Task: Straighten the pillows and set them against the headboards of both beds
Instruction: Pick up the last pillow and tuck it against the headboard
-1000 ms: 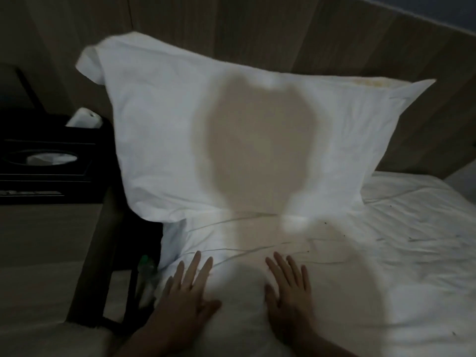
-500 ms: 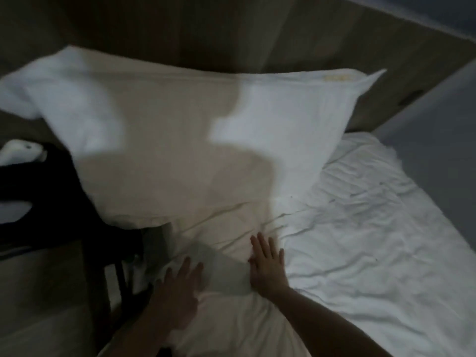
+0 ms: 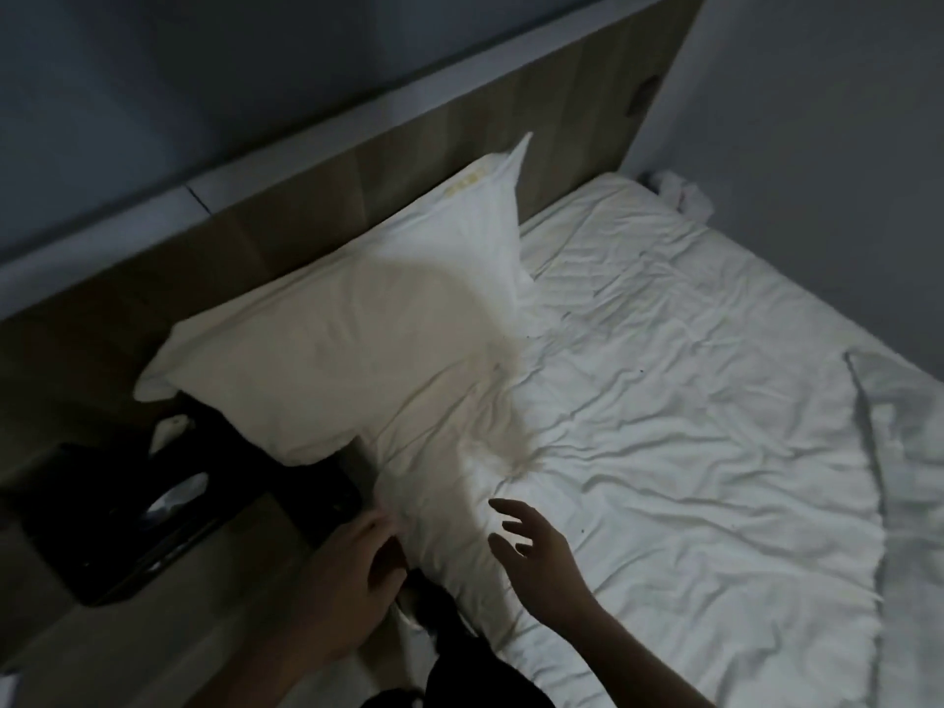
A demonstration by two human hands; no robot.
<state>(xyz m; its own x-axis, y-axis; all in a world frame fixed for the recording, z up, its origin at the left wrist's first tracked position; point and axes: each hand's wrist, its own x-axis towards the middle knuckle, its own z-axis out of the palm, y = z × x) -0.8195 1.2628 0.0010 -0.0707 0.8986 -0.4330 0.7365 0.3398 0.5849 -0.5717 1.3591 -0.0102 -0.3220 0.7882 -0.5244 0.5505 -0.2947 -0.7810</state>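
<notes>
A white pillow leans against the wooden headboard at the left end of the bed, its left corner hanging over the bedside table. My left hand is at the bed's near left edge, fingers curled against the white sheet; whether it grips the fabric I cannot tell. Just above the wrinkled sheet hovers my right hand, its fingers spread and holding nothing. Both hands are well short of the pillow.
A dark bedside table with a black tissue box stands left of the bed, under the pillow's corner. A folded white cover lies at the right edge. Crumpled white cloth sits in the far corner by the wall.
The view has pulled back and swung right, showing more of the bed. Both hands have lifted from lying flat on the sheet; the left has slid to the bed's edge. The pillow stays leaning.
</notes>
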